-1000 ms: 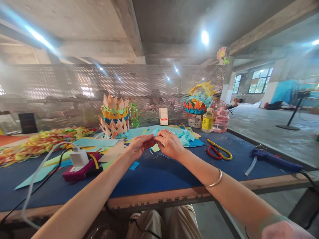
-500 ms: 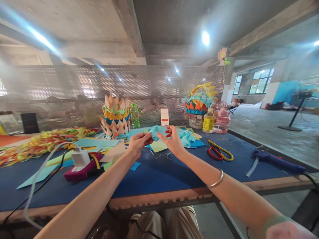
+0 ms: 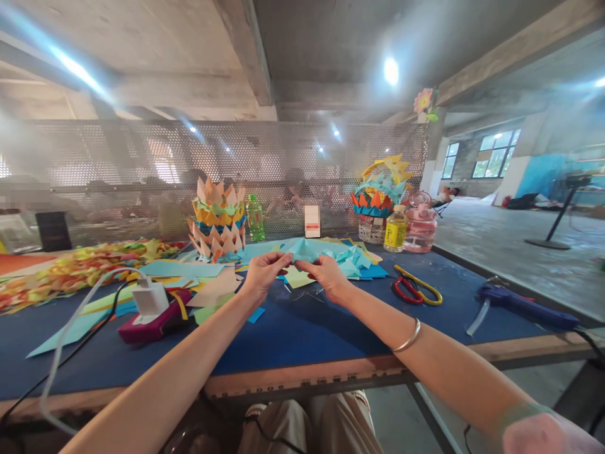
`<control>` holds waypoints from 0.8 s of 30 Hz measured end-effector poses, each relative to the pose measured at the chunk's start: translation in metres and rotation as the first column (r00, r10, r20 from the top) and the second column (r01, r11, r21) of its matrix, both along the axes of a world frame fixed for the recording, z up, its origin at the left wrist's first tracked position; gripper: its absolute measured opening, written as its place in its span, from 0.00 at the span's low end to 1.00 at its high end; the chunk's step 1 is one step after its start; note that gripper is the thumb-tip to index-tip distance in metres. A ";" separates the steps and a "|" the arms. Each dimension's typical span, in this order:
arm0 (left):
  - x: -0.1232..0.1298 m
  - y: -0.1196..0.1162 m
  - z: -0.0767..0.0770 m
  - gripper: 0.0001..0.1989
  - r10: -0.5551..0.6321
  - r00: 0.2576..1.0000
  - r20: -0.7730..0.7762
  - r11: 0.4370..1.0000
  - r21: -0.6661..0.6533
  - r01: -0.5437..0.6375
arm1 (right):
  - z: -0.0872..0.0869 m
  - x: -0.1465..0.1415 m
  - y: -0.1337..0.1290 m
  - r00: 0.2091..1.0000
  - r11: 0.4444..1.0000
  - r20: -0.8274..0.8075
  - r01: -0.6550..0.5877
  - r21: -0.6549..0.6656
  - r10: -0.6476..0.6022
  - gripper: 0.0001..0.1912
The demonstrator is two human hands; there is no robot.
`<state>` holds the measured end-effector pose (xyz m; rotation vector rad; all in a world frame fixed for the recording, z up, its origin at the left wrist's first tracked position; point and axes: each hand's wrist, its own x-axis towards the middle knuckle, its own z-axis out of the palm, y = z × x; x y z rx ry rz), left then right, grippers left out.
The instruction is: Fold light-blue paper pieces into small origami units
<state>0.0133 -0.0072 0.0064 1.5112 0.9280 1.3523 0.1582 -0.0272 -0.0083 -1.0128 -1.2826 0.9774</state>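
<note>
Between my two hands, just above the table, is a light-blue piece of folded paper [image 3: 305,248]. My left hand [image 3: 265,272] pinches its left corner between thumb and fingers. On the other side my right hand [image 3: 329,274] is closed on the paper's right part, its thumb pointing inward. Beyond and to the right lie several light-blue folded paper pieces [image 3: 352,260]. A pale green sheet [image 3: 299,277] lies on the table below the hands. Part of the held paper is covered by my fingers.
Scissors [image 3: 418,287] and a glue gun [image 3: 524,306] lie at right. Bottles [image 3: 395,230] and folded-paper stacks [image 3: 218,221] stand at the back, with a phone [image 3: 312,221] between. A purple power strip [image 3: 146,326] with cables sits left, near a heap of paper strips [image 3: 94,271].
My right hand has turned and closed on the paper, its fingers no longer spread. The paper now spans between both hands.
</note>
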 end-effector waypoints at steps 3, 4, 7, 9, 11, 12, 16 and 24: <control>0.000 0.000 0.000 0.14 -0.026 1.000 -0.017 0.999 -0.034 0.025 | 0.000 0.001 0.000 1.000 0.999 0.020 -0.016 0.042 0.015 0.19; 0.000 0.000 0.000 0.14 -0.036 0.999 -0.022 0.998 -0.045 0.035 | -0.001 0.002 0.001 0.999 0.999 0.031 -0.015 0.050 0.014 0.18; -0.001 0.000 0.001 0.14 -0.054 0.998 -0.025 0.997 -0.064 0.052 | -0.002 0.004 0.003 0.999 0.998 0.050 -0.015 0.060 0.012 0.18; -0.001 0.001 0.001 0.15 -0.055 0.998 -0.019 0.996 -0.076 0.054 | -0.003 0.005 0.004 0.999 0.998 0.049 -0.023 0.066 0.020 0.18; -0.001 0.002 0.000 0.15 -0.058 0.998 -0.004 0.993 -0.099 0.058 | -0.003 0.005 0.004 0.998 0.997 0.053 -0.033 0.063 0.030 0.17; -0.001 0.002 0.000 0.15 -0.064 0.998 0.009 0.991 -0.120 0.064 | -0.003 0.005 0.004 0.998 0.997 0.060 -0.035 0.063 0.031 0.17; -0.002 0.004 -0.003 0.15 -0.092 0.992 0.080 0.967 -0.232 0.109 | -0.004 0.004 0.004 0.994 0.995 0.103 -0.044 0.085 0.036 0.17; -0.006 0.004 0.003 0.14 -0.154 0.978 0.142 0.967 -0.181 0.179 | -0.010 0.013 0.009 0.876 0.985 0.478 -0.016 0.173 -0.069 0.13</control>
